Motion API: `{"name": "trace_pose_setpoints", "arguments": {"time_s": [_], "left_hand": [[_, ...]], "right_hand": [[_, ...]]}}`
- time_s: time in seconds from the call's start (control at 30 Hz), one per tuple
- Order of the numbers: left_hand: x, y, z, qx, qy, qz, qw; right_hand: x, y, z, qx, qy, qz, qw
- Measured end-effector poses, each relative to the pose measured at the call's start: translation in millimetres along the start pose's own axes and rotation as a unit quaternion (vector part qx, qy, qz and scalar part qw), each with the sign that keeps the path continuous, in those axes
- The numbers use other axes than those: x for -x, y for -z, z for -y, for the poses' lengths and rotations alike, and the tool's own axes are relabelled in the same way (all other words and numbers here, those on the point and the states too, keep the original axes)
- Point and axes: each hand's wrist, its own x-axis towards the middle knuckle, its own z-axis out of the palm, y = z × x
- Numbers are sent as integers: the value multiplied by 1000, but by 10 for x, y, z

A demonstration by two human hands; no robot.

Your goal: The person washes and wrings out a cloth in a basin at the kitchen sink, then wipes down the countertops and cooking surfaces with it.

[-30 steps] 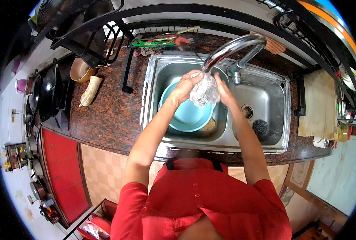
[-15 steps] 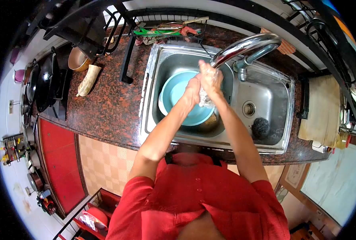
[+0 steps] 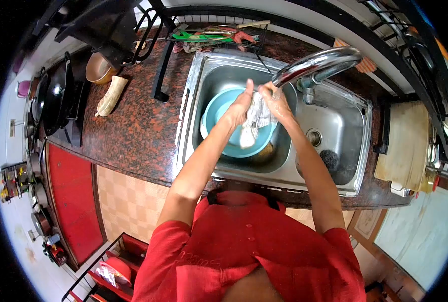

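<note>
A wet whitish cloth (image 3: 256,115) hangs between my two hands, over a light blue basin (image 3: 215,111) in the left bowl of the steel sink. My left hand (image 3: 240,104) grips the cloth's left side, thumb pointing up. On the other side, my right hand (image 3: 278,104) is closed on the cloth just under the mouth of the chrome faucet (image 3: 314,63). Water glistens on the right hand's fingers. The cloth's lower end is bunched and dangles above the basin, and its folds hide some of my fingertips.
A black scrubber (image 3: 328,159) lies in the right sink bowl (image 3: 342,126). Left on the granite counter (image 3: 133,131) are a pale gourd-like vegetable (image 3: 111,95) and a brown bowl (image 3: 99,69). A wire basket (image 3: 219,38) stands behind the sink; a cutting board (image 3: 401,143) is at right.
My hands have moved apart from a tight clasp around the bunched cloth. The cloth has opened out between them, with its lower end hanging down.
</note>
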Motion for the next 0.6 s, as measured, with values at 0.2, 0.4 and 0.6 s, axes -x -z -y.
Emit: {"name": "trace_pose_setpoints", "arguments": {"time_s": [0.2,0.4,0.6], "left_hand": [[-114,52,46,125,-111,-7,986],[-22,62,379,63,99,-47,992],[-59,-19,343,353,77,272,892]], "right_hand": [[-58,126,-54,6,-7,118,993],[-83,-31,-49,-129,-132,40,982],[510,-271,417,61,84,-27,994]]}}
